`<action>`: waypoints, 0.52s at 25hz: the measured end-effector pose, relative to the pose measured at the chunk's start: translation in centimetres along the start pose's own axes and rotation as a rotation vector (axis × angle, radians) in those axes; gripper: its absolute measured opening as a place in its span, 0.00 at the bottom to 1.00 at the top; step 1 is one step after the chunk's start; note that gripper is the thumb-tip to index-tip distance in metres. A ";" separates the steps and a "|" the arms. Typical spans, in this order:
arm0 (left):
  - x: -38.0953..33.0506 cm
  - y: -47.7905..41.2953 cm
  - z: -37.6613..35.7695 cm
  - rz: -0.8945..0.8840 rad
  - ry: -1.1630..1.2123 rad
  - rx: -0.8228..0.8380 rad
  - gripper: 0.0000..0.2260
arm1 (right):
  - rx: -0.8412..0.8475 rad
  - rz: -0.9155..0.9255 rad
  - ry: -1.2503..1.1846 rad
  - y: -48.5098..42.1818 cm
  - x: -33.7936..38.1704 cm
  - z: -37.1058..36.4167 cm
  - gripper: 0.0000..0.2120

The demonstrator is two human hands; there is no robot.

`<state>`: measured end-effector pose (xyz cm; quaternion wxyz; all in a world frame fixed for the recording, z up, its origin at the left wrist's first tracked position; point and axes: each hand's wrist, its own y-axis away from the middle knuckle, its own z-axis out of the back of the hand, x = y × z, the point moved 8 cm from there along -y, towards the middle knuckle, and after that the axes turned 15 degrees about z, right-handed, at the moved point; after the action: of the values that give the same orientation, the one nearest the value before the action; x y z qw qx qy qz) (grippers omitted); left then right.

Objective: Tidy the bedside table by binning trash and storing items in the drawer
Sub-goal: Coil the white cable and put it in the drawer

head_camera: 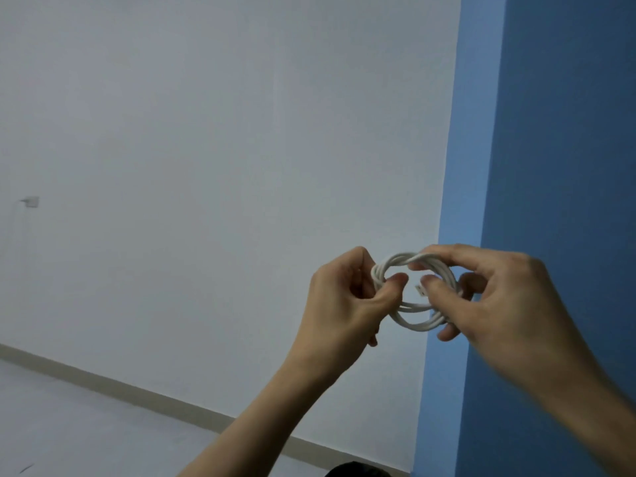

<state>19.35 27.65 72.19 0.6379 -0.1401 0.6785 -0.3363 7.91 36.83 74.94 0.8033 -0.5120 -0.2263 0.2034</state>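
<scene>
The left hand (344, 301) and right hand (499, 297) are pinching opposite sides of a coiled white cable (413, 327), overlapping the blue wall panel's (557, 132) left edge. Its oval is stretching sideways, facing the camera; its plug is looking blurred.

Head view. I see a white cable (414, 326) wound into a small coil and held up in both hands. My left hand (344, 297) grips the coil at its 9 o'clock side, thumb and curled fingers pinching the strands. My right hand (499, 297) holds the 3 o'clock side, with its fingers curled over the top. A connector tip (419, 290) points into the coil's centre. Behind: white wall (206, 132), blue wall (550, 132) toward 3 o'clock, skirting board (137, 390) and floor (69, 425) toward 7 o'clock, and a wall socket (31, 201) at 9 o'clock.
</scene>
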 end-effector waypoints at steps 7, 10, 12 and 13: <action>-2.0 0.4 1.6 -0.272 -0.341 -0.340 0.07 | 0.156 -0.018 -0.220 0.2 0.2 -1.0 0.15; -1.2 -0.2 1.2 -0.108 -0.108 -0.163 0.03 | 0.279 -0.063 -0.365 0.4 0.4 -1.6 0.16; -1.4 0.1 1.0 -0.046 0.000 -0.111 0.04 | 0.280 -0.094 -0.365 0.4 0.3 -1.6 0.15; -1.7 0.2 0.9 -0.042 0.020 -0.106 0.07 | 0.278 -0.110 -0.352 0.4 0.3 -1.6 0.14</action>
<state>20.50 28.55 73.41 0.6155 -0.1846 0.6987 -0.3147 9.04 35.91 74.05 0.8240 -0.3399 -0.3604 0.2749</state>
